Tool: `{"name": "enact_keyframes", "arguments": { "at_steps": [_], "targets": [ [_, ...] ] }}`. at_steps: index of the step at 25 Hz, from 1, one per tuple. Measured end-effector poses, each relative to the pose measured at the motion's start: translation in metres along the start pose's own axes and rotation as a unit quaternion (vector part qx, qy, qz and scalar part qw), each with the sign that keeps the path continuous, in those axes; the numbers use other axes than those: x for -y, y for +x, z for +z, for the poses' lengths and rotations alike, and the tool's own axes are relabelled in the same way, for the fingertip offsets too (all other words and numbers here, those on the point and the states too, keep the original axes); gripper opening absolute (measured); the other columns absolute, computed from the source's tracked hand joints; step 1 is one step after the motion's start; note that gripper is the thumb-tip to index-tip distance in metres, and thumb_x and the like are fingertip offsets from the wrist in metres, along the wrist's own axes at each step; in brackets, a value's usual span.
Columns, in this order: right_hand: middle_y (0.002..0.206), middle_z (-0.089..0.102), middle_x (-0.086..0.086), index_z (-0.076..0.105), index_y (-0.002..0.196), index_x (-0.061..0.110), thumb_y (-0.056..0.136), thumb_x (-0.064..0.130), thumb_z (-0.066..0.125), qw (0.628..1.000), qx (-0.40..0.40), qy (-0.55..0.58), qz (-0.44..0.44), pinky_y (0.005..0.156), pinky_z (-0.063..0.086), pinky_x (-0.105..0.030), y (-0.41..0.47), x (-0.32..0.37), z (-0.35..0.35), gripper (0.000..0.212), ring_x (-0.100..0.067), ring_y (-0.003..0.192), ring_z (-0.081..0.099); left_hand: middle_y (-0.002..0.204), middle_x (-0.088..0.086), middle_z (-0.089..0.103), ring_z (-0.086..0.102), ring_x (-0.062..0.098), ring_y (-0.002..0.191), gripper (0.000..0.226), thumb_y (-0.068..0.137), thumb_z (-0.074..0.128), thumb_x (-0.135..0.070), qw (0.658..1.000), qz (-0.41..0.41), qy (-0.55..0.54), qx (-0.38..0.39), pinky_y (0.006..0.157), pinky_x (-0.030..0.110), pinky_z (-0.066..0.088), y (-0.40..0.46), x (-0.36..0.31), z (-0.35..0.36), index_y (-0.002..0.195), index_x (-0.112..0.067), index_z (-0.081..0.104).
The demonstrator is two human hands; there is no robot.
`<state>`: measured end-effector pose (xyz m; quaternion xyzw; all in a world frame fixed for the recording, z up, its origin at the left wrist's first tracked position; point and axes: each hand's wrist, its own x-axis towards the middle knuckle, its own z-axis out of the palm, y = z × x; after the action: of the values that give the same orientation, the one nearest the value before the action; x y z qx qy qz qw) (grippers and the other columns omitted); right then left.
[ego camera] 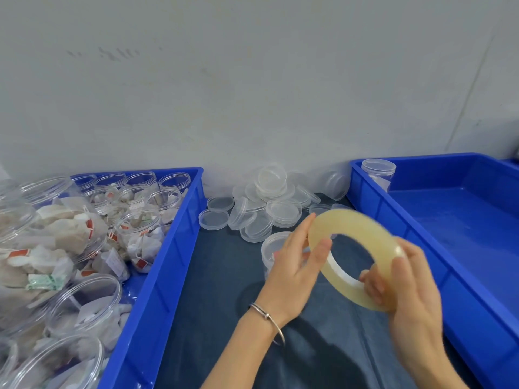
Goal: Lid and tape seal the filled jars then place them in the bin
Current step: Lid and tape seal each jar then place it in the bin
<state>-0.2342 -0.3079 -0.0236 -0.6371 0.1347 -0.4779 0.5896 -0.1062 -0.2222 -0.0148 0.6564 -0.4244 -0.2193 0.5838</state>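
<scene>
A large roll of clear yellowish tape (354, 223) is held up over the dark table between both hands. My right hand (410, 287) grips its lower right edge, fingers curled through the hole. My left hand (297, 268) touches the roll's left rim with thumb and fingers. Behind my left hand stands a lidded clear jar (273, 245), partly hidden. One sealed jar (377, 171) stands in the far corner of the blue bin (365, 192) on the right. A blue bin (179, 237) on the left holds several open filled jars (137, 234).
A heap of clear plastic lids (261, 209) lies at the back of the table against the grey wall. The dark table mat (219, 290) shows between the two bins. A bracelet sits on my left wrist.
</scene>
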Motion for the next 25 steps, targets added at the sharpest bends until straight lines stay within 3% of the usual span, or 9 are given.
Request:
{"name": "enact_keyframes", "arguments": {
  "at_steps": [3,5,7,10,13,16,22,25],
  "targets": [
    [0.067,0.049,0.002,0.053,0.129,0.041,0.093,0.042,0.041,0.979,0.043,0.176,0.095,0.071,0.053,-0.027,0.011,0.01,-0.007,0.038,-0.013,0.054,0.043,0.141,-0.032,0.035,0.03,-0.014,0.131,0.052,0.096,0.054,-0.033,0.997,0.062,0.04,0.015,0.115,0.023,0.023,-0.003,0.001,0.009,0.138,-0.044,0.025],
    [0.078,0.058,0.0,0.051,0.131,0.046,0.089,0.034,0.045,0.96,0.081,0.221,0.152,0.071,0.054,-0.028,0.014,0.016,-0.011,0.044,-0.014,0.061,0.052,0.145,-0.031,0.027,0.022,-0.009,0.137,0.053,0.093,0.058,-0.031,0.985,0.132,0.106,0.034,0.114,0.014,0.016,-0.008,0.002,0.014,0.139,-0.036,0.033],
    [0.092,0.069,-0.004,0.052,0.131,0.045,0.078,0.029,0.056,0.951,0.067,0.228,0.2,0.065,0.056,-0.028,0.015,0.019,-0.01,0.055,-0.016,0.073,0.066,0.139,-0.017,0.044,0.037,-0.002,0.131,0.051,0.09,0.063,-0.032,0.979,0.151,0.112,0.078,0.111,0.018,0.027,-0.014,0.006,0.023,0.136,-0.023,0.043],
    [0.098,0.073,-0.008,0.04,0.14,0.037,0.072,0.024,0.063,0.945,0.008,0.198,0.261,0.057,0.058,-0.028,0.018,0.012,-0.005,0.073,-0.019,0.084,0.072,0.119,-0.008,0.064,0.058,0.003,0.112,0.059,0.09,0.06,-0.04,0.991,0.059,0.021,0.122,0.1,0.031,0.045,-0.026,0.016,0.037,0.141,-0.032,0.033],
    [0.091,0.063,-0.01,0.04,0.139,0.029,0.088,0.017,0.058,0.925,-0.034,0.206,0.317,0.05,0.052,-0.026,0.022,0.001,-0.002,0.055,-0.017,0.069,0.064,0.115,-0.009,0.066,0.061,0.008,0.111,0.057,0.089,0.059,-0.034,0.988,-0.011,-0.072,0.137,0.099,0.03,0.046,-0.034,0.036,0.044,0.14,-0.034,0.033],
    [0.078,0.047,-0.008,0.044,0.127,0.018,0.094,0.015,0.052,0.907,-0.045,0.231,0.349,0.047,0.048,-0.024,0.025,-0.007,-0.007,0.034,-0.014,0.057,0.047,0.119,0.0,0.064,0.059,0.011,0.113,0.042,0.087,0.065,-0.023,0.987,-0.04,-0.051,0.145,0.102,0.025,0.042,-0.041,0.058,0.042,0.127,-0.02,0.051],
    [0.07,0.05,-0.009,0.052,0.124,0.013,0.096,0.02,0.049,0.885,-0.031,0.237,0.399,0.038,0.04,-0.021,0.027,-0.009,-0.011,0.029,-0.009,0.046,0.042,0.135,-0.026,0.044,0.029,-0.007,0.135,0.044,0.076,0.076,-0.025,0.988,0.055,0.074,0.123,0.112,0.014,0.021,-0.044,0.084,0.032,0.118,-0.018,0.064],
    [0.06,0.044,-0.004,0.063,0.105,0.011,0.096,0.028,0.045,0.904,0.001,0.167,0.392,0.039,0.03,-0.021,0.025,-0.006,-0.012,0.026,-0.007,0.041,0.029,0.151,-0.029,0.018,0.008,-0.005,0.142,0.057,0.072,0.079,-0.031,0.99,0.072,0.099,0.073,0.116,0.016,0.013,-0.044,0.085,0.035,0.123,-0.034,0.056]
  ]
}}
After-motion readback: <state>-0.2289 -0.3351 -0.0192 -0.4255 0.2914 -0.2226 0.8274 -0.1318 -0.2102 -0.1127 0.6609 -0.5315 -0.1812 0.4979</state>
